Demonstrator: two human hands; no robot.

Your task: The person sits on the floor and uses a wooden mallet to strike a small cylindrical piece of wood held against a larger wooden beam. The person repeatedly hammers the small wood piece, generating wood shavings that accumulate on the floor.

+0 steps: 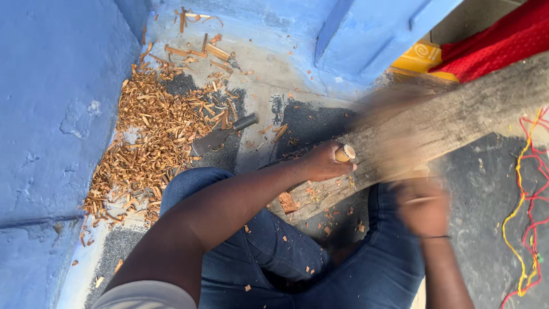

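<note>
Walls: blue-painted plaster wall (51,114) at left, chipped in spots; blue angled block (372,34) at upper right.
Floor: pale concrete floor (269,74) with dark gritty patches.
Cloth: red fabric (497,40) in the top right corner.
Light: bright daylight.

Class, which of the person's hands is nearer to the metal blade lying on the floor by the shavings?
Left. The left hand grips a wooden handle just right of the metal blade; the blurred right hand is farther right.
</note>
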